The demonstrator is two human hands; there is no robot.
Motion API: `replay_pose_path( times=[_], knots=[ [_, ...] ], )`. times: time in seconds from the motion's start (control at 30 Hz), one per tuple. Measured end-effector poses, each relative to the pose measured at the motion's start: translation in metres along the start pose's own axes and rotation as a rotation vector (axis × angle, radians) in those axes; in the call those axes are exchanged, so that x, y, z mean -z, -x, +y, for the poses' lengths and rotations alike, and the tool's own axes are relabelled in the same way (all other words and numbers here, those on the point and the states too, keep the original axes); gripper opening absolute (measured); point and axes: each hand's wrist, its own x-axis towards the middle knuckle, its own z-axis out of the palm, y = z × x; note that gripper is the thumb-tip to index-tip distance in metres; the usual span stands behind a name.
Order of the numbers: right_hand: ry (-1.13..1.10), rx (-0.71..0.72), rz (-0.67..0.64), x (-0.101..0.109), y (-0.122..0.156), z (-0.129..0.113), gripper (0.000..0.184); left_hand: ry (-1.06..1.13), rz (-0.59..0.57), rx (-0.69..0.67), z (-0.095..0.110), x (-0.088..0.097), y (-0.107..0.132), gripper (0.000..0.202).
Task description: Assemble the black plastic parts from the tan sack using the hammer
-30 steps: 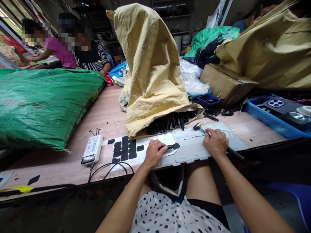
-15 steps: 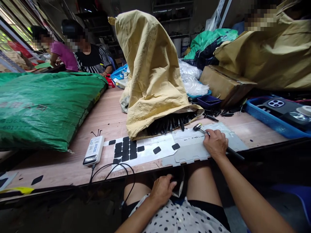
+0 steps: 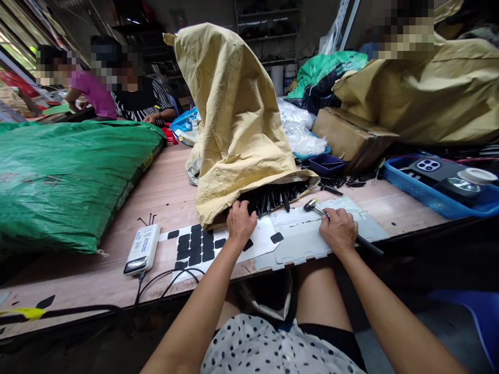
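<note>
At the mouth of an upright tan sack [image 3: 237,114], my left hand [image 3: 240,224] reaches in among slim black pen-like pieces [image 3: 273,200]. Its fingertips are lost against the dark pile, so I cannot make out whether they grip a piece. My right hand [image 3: 339,228] is closed around a small hammer [image 3: 370,245], its metal head pointing left over a grey board [image 3: 304,249]. Black rounded-square pads [image 3: 195,244] lie in rows on a white sheet [image 3: 263,244], left of my left forearm. A separate black pad [image 3: 277,238] lies near the board's left part.
A full green sack [image 3: 74,182] takes up the table's left side. Near it is a white device [image 3: 142,249] with a black cable. To the right stand a cardboard box [image 3: 349,137] and a blue tray [image 3: 440,200]. Loose black pieces [image 3: 331,189] lie beyond the board. Other people sit behind.
My left hand has risen from my lap to the sack's mouth. My right hand stays on the hammer over the board. The whole view has shifted slightly.
</note>
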Motion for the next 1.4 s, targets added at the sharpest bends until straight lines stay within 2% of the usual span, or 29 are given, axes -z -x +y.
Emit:
replay_pose_path(
  times=[0.13, 0.3, 0.37, 0.43, 0.5, 0.57, 0.67, 0.73, 0.93, 1.07, 1.17, 1.3, 1.4],
  knots=[
    [0.004, 0.003, -0.002, 0.001, 0.000, -0.001, 0.025, -0.126, -0.087, -0.047, -0.001, -0.011, -0.013, 0.025],
    [0.002, -0.005, 0.000, 0.000, 0.000, 0.000, 0.025, -0.132, 0.035, -0.236, 0.002, 0.008, 0.010, 0.020],
    [0.004, -0.002, 0.003, -0.001, 0.000, 0.001, 0.025, -0.095, -0.015, -0.327, 0.000, 0.017, 0.025, 0.019],
    [0.010, 0.000, 0.008, -0.002, 0.000, 0.001, 0.025, -0.042, -0.149, -0.374, -0.006, 0.020, 0.039, 0.017],
    [0.020, 0.003, 0.016, -0.003, 0.000, 0.002, 0.025, 0.038, -0.285, -0.372, -0.014, 0.017, 0.051, 0.015],
    [0.023, 0.005, 0.025, -0.003, 0.001, 0.002, 0.026, 0.128, -0.346, -0.343, -0.023, 0.010, 0.057, 0.018],
    [0.009, 0.003, 0.021, -0.002, 0.001, 0.002, 0.026, 0.259, -0.310, -0.309, -0.035, 0.002, 0.061, 0.024],
    [0.003, 0.008, 0.012, -0.002, 0.001, 0.004, 0.026, 0.323, -0.278, -0.294, -0.041, -0.001, 0.062, 0.020],
    [-0.070, 0.045, -0.028, 0.007, -0.002, 0.005, 0.028, 0.369, -0.259, -0.277, -0.046, -0.006, 0.061, 0.015],
    [-0.412, 0.134, 0.044, 0.032, 0.012, -0.023, 0.029, 0.383, -0.261, -0.259, -0.047, -0.008, 0.061, 0.016],
    [-0.707, 0.288, -0.050, 0.052, 0.035, -0.056, 0.031, 0.391, -0.257, -0.257, -0.047, -0.008, 0.061, 0.015],
    [-0.728, 0.405, -0.228, 0.064, 0.066, -0.088, 0.038, 0.404, -0.246, -0.247, -0.047, -0.008, 0.063, 0.015],
    [-0.648, 0.457, -0.206, 0.065, 0.081, -0.098, 0.044, 0.416, -0.240, -0.243, -0.046, -0.007, 0.062, 0.015]
  ],
)
